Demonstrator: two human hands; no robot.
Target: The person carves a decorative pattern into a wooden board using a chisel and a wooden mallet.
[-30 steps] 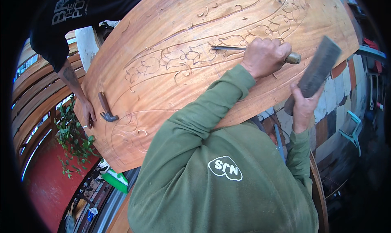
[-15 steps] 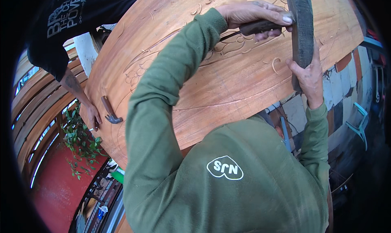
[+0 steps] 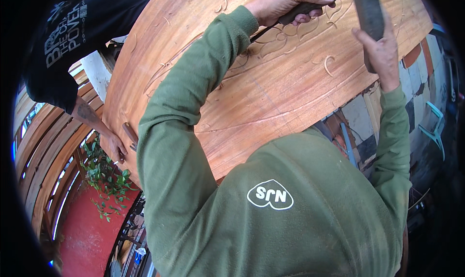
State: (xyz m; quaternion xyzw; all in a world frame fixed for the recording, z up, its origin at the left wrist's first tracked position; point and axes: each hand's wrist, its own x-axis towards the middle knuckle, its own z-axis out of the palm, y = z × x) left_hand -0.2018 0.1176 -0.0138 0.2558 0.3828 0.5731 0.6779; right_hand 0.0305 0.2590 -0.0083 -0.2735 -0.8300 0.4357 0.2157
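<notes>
My left hand is closed around the dark handle of a carving chisel, its thin metal shaft slanting down behind my green sleeve. The chisel's tip is hidden by my forearm. To the right, my right hand grips a dark block-like wooden mallet, which stands a little apart from the handle's end and runs out of the top of the picture. Beneath both hands lies a broad reddish wooden panel with carved curling floral lines. Thin curled wood shavings rest on it.
At the left a co-worker in a dark shirt rests a hand on the panel's edge. Close by lies a hammer, partly behind my sleeve. A leafy plant grows below the wooden slats. A pale blue chair stands at right.
The mallet has moved right, away from the chisel handle it was against. My left hand with the chisel has shifted slightly up and left in view. My sleeve now covers the hammer's head.
</notes>
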